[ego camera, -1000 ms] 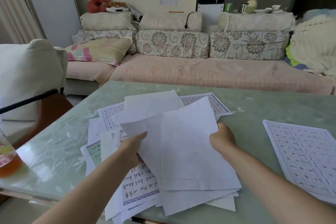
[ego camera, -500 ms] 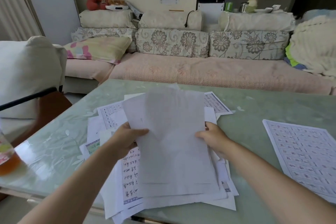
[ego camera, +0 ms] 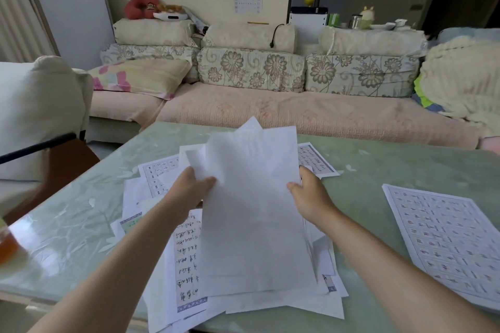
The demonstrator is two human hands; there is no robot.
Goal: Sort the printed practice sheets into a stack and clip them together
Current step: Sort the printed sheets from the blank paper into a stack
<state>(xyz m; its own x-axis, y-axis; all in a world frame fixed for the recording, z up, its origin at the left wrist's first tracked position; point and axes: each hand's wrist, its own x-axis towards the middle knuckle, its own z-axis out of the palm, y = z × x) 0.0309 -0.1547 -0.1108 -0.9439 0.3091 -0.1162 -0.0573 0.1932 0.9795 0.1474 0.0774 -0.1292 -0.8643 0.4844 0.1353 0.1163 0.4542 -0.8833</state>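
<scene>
My left hand [ego camera: 189,189] and right hand [ego camera: 311,197] pinch the raised practice sheets [ego camera: 254,219] by opposite side edges. Their long axis points away from me.

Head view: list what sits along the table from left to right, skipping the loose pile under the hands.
Drink glass → left hand → held sheets → right hand → lone printed sheet.

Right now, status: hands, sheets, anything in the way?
Both grip: left hand and right hand hold the held sheets by the sides, above the loose pile. One lone sheet apart, right. No clip in view.
</scene>
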